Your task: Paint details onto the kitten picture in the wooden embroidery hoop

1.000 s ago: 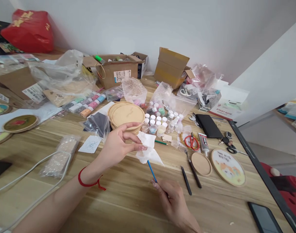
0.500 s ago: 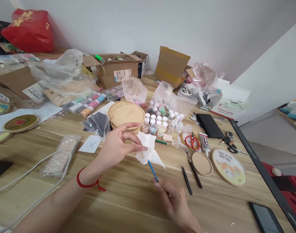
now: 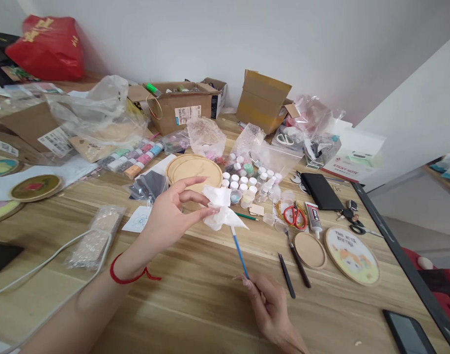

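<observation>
My left hand (image 3: 175,209), with a red string bracelet on the wrist, pinches a crumpled white tissue (image 3: 219,196) between thumb and fingers above the table. In my right hand (image 3: 267,300) is a thin blue-handled brush (image 3: 240,253), gripped near its lower end. Its pale tip points up toward the tissue's lower corner; whether the two touch I cannot tell. Beyond the left hand lie stacked round wooden discs (image 3: 195,169). Several small white-capped jars (image 3: 243,184) stand behind the tissue. A green pencil (image 3: 247,216) lies between them.
To the right lie black tweezers (image 3: 286,275), a dark-handled brush (image 3: 297,260), a round wooden tray (image 3: 310,250), a painted disc (image 3: 352,255), red-handled scissors (image 3: 295,216), a glue tube (image 3: 313,219) and a phone (image 3: 409,332). Cardboard boxes (image 3: 181,108) line the back. A white cable (image 3: 51,260) crosses the left.
The brush in my right hand has drawn back from the tissue, down and to the right, so its pale tip now shows. The left hand has shifted slightly left with the tissue.
</observation>
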A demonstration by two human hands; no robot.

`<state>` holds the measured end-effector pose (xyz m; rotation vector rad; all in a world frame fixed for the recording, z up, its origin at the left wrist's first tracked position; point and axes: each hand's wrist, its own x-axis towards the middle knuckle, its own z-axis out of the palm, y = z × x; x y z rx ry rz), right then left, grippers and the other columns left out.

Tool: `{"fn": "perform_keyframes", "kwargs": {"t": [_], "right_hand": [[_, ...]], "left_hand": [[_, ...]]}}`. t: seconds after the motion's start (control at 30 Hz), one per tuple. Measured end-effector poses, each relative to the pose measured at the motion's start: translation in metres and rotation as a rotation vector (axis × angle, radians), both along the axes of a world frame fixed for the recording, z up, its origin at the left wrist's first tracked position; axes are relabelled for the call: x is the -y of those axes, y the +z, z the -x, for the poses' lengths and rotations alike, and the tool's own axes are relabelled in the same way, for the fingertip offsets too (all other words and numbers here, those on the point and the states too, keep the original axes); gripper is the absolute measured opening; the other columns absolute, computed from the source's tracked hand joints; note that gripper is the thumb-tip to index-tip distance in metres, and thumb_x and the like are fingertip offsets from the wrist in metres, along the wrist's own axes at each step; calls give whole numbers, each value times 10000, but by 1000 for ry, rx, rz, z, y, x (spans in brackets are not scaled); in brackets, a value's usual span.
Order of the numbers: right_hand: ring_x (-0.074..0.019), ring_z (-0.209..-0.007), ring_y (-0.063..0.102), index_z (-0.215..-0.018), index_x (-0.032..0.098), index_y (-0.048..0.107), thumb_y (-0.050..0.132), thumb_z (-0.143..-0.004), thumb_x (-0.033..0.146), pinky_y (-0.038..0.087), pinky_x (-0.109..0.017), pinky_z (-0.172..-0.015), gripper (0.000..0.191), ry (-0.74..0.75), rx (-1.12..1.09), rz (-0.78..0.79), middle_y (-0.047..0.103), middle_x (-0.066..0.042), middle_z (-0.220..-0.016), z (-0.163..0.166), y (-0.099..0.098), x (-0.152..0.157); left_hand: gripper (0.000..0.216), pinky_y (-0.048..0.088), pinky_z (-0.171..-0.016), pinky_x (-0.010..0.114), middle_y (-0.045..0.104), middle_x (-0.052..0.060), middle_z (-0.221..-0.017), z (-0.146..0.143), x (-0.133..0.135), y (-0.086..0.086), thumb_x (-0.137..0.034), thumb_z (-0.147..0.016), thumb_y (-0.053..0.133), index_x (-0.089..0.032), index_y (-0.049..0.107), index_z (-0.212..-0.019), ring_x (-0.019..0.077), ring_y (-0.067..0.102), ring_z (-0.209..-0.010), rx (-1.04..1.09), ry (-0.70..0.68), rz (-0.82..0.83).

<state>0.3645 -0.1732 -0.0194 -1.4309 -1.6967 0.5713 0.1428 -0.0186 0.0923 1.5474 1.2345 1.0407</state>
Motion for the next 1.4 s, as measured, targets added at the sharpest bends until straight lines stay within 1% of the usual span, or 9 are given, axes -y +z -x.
{"fn": "perform_keyframes", "kwargs": {"t": [0.1,0.2,0.3,0.47,0.63,0.77,0.97,1.13,1.4], "right_hand": [[-130,-449,552,-876,190,794,505,-1022,365,423,-232,-475,368,-54,-31,-64,595,8,-508,-1,-2,6],[-137,-520,627,-918,202,791,517,-1018,341,485,-232,-548,323,-94,-116,-112,693,-19,-612,5,0,11],[-146,-566,674,-971,228,791,529,-1013,315,523,-234,-599,280,-63,-166,-125,743,-24,-674,14,9,11],[-138,-554,712,-1009,237,795,550,-1000,253,536,-192,-562,245,0,-175,-139,766,-1,-666,23,19,2],[-148,-547,687,-1010,219,813,535,-1010,305,525,-208,-540,291,-18,-228,17,743,-14,-646,21,16,1],[-131,-440,539,-961,221,834,548,-999,400,457,-228,-484,340,-50,-285,115,578,17,-489,19,10,3],[-108,-417,365,-905,212,842,572,-951,560,350,-240,-445,443,-74,-413,317,408,43,-457,16,-1,5],[-83,-408,275,-865,182,833,589,-908,644,226,-236,-414,525,-53,-515,452,321,62,-450,13,2,4],[-76,-395,244,-849,154,831,579,-871,719,202,-233,-407,619,-46,-565,542,315,66,-421,15,8,0]], "left_hand": [[684,400,-1113,409,744,-21,-872,0,2,-5,-421,-732,837,-262,564,-1340,208,691,-1016,-61,10,-78],[668,483,-1013,383,720,-17,-950,-2,6,-12,-402,-775,802,-295,530,-1376,186,689,-956,-44,-31,-113],[642,512,-966,366,690,-7,-989,-6,9,-18,-365,-808,767,-301,511,-1393,174,677,-957,-39,-74,-141],[648,505,-990,389,666,14,-1035,-10,13,-20,-337,-815,746,-294,500,-1412,179,656,-988,-53,-121,-129],[663,501,-1009,424,654,51,-1076,-13,14,-15,-341,-821,730,-228,478,-1424,191,638,-1018,42,-208,-26],[709,535,-953,396,650,79,-1108,-13,12,-11,-307,-778,768,-167,477,-1409,193,645,-1012,194,-267,107],[624,543,-933,351,650,115,-1289,-8,6,-10,-270,-822,734,-171,510,-1397,184,670,-1033,336,-366,307],[581,536,-967,340,716,90,-1220,-7,2,-11,-264,-862,715,-197,516,-1404,196,674,-1106,345,-357,341],[694,571,-897,286,736,57,-1164,-8,2,-11,-249,-786,808,-231,506,-1411,172,692,-1059,358,-374,343]]}}
